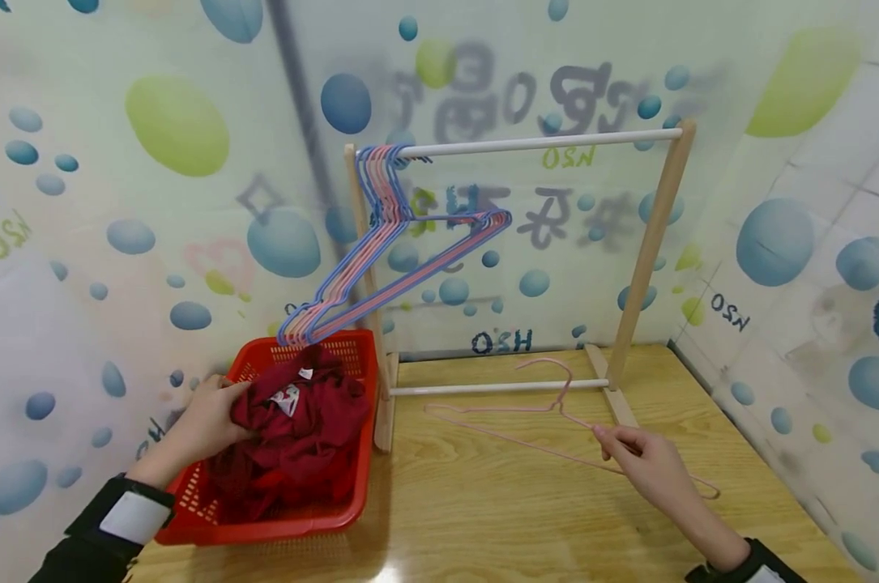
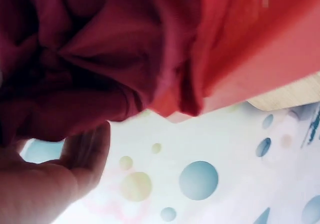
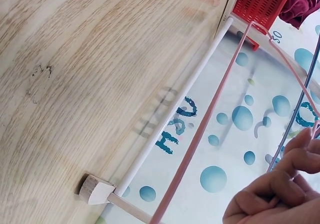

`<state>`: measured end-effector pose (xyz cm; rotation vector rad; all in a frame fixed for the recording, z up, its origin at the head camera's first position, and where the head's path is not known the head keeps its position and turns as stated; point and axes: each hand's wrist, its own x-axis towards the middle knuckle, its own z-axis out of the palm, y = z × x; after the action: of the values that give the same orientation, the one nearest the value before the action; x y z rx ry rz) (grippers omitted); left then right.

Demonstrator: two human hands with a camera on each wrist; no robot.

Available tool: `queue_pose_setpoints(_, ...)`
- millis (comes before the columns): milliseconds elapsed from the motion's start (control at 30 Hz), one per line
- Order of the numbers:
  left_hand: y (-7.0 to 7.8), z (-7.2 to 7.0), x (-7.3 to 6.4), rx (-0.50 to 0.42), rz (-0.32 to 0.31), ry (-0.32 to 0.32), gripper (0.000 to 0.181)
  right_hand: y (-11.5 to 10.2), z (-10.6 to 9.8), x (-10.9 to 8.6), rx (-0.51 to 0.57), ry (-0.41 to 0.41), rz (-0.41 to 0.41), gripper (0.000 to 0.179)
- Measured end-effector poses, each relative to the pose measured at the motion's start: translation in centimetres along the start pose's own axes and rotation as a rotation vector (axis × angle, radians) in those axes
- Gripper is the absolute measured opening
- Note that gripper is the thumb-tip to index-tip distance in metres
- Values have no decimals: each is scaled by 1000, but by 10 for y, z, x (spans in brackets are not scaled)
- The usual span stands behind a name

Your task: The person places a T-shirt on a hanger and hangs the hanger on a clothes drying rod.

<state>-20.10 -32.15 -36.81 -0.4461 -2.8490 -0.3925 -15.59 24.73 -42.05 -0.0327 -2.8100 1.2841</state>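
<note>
At the left, a dark red garment with a white label and a small print lies bunched in a red plastic basket. My left hand grips its left edge, and the cloth hides some of the fingertips in the left wrist view. A thin pink clothes hanger is held above the table on the right side, hook upward. My right hand pinches its sloping shoulder between thumb and fingers. The same hanger crosses the right wrist view, with my right hand at the lower right.
A wooden rack with a white top rail stands on the wood-grain table. Several blue and pink hangers hang at the rail's left end, reaching over the basket. A low white bar joins the feet. Patterned curtain surrounds the table.
</note>
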Motion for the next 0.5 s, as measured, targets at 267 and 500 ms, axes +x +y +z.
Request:
queue_pose_setpoints(267,18,-12,-5,-45,11,28,28,-2,0,1,-16,20,5,46)
queue_pose_setpoints(500,29,-24,-12,-149,-81,-8,21,-3,1,-2,-23,25,-2,44)
